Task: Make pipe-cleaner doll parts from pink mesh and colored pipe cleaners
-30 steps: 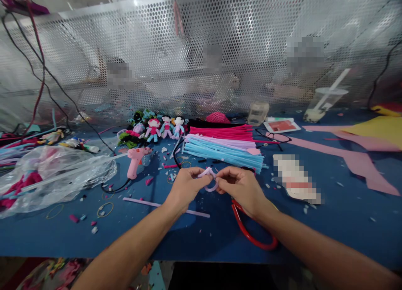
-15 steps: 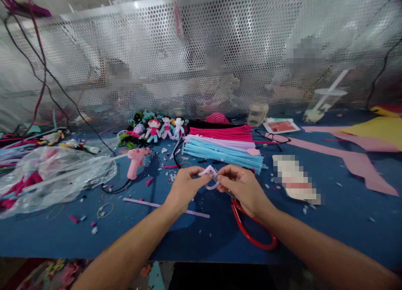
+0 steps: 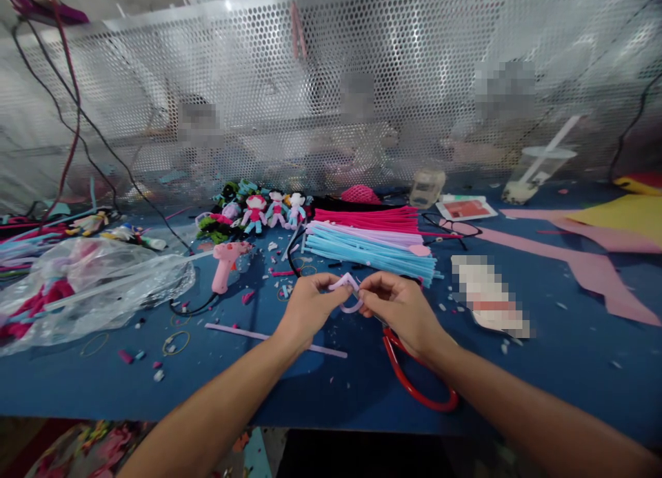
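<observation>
My left hand (image 3: 309, 311) pinches a lilac pipe cleaner (image 3: 353, 309), which is bent into a small pointed loop. On the loop's other side, the fingertips of my right hand (image 3: 406, 312) are closed on it too. Red-handled scissors (image 3: 429, 401) show below my right palm; their blades are mostly hidden, and I cannot tell whether the hand also grips them. A straight lilac pipe cleaner (image 3: 232, 332) lies on the blue table, passing behind my left wrist. Beyond my hands are bundles of blue pipe cleaners (image 3: 369, 252) and red pipe cleaners (image 3: 367, 220).
A pink glue gun (image 3: 223, 265) stands left of my hands. Small pipe-cleaner dolls (image 3: 255, 214) sit behind it. Plastic bags (image 3: 118, 278) cover the left side. To the right are glasses (image 3: 460, 233), pink strips (image 3: 584, 267) and a drink cup (image 3: 535, 171). A perforated metal screen (image 3: 289, 105) rises behind.
Both hands keep their hold on the bent pipe cleaner, with hardly any movement. The whole view has shifted slightly.
</observation>
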Available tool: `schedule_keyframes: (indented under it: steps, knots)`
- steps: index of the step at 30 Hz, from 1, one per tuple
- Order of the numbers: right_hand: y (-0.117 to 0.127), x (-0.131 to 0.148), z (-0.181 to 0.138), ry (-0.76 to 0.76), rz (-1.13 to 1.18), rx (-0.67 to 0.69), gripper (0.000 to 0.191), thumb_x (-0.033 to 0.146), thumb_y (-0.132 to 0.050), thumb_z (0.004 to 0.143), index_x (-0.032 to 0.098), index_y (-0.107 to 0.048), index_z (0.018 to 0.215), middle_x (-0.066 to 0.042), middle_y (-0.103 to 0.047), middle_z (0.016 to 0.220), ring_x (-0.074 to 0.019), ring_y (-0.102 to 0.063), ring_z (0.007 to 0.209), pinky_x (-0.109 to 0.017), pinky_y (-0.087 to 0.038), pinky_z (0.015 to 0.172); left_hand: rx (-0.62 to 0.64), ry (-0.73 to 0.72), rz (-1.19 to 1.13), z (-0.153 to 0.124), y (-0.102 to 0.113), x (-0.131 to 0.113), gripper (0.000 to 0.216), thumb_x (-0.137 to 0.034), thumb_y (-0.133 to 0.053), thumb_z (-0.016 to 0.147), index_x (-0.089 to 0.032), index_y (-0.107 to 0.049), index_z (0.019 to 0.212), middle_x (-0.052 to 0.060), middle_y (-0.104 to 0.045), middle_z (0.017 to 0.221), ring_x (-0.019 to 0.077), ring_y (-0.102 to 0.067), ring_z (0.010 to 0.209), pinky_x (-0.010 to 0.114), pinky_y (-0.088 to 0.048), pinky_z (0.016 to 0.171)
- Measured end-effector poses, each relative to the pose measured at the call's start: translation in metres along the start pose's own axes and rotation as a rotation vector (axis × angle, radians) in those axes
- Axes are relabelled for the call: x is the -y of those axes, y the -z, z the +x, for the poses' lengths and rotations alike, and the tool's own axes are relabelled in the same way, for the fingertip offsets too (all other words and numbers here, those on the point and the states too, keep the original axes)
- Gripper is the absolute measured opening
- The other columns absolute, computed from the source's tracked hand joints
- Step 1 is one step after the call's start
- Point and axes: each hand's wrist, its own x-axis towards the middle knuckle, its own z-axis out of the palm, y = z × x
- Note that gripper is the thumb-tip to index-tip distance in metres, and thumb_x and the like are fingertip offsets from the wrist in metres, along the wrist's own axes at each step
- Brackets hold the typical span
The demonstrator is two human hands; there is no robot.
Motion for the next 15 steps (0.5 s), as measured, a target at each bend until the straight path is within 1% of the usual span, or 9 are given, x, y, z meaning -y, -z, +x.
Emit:
schedule_keyframes:
  steps: [3,6,9,11,15]
  knots:
    - [-0.0003,0.0004,0.0000,-0.012,0.032,0.010,0.010,0.024,-0.066,0.071,0.016,-0.059,0.074,0.003,-0.060,0.059,-0.0105,-0.057,0.054,-0.024,-0.046,0.055,0.000,-0.016,0.018,0.0001,0.0004,0.0003,0.028,-0.041,-0.064,0.071,-0.015,-0.069,0.077,0.001,-0.061,0.069,0.0116,-0.049,0.062,0.023,-0.035,0.058]
    - [-0.0006,0.0015,0.0004,-0.042,0.078,0.031,0.014,0.024,-0.066,0.070,0.017,-0.059,0.080,0.002,-0.061,0.067,-0.0108,-0.059,0.057,-0.024,-0.047,0.055,0.008,-0.042,0.043,-0.0001,0.0005,-0.0003,0.027,-0.041,-0.064,0.072,-0.015,-0.069,0.078,0.000,-0.061,0.070,0.0122,-0.050,0.065,0.023,-0.036,0.060]
    - [-0.0002,0.0023,0.0008,-0.051,0.070,0.074,0.017,0.026,-0.065,0.071,0.017,-0.061,0.085,0.000,-0.063,0.075,-0.0119,-0.060,0.063,-0.025,-0.047,0.058,0.025,-0.057,0.062,-0.0005,0.0001,-0.0010,0.026,-0.040,-0.063,0.073,-0.015,-0.068,0.076,0.000,-0.061,0.070,0.0130,-0.051,0.067,0.023,-0.037,0.062]
    - [0.0007,0.0021,0.0009,-0.034,0.036,0.072,0.016,0.028,-0.065,0.072,0.016,-0.063,0.083,-0.001,-0.063,0.073,-0.0117,-0.058,0.063,-0.025,-0.047,0.058,0.031,-0.062,0.073,-0.0008,0.0002,-0.0012,0.024,-0.039,-0.063,0.073,-0.015,-0.068,0.075,0.001,-0.061,0.071,0.0137,-0.052,0.069,0.024,-0.038,0.065]
    - [0.0028,0.0018,0.0011,-0.033,-0.007,0.020,0.015,0.029,-0.066,0.073,0.016,-0.065,0.078,0.000,-0.062,0.065,-0.0107,-0.056,0.058,-0.024,-0.046,0.056,0.048,-0.079,0.092,-0.0014,0.0024,-0.0020,0.020,-0.036,-0.063,0.074,-0.016,-0.067,0.078,0.002,-0.064,0.075,0.0144,-0.055,0.073,0.024,-0.039,0.068]
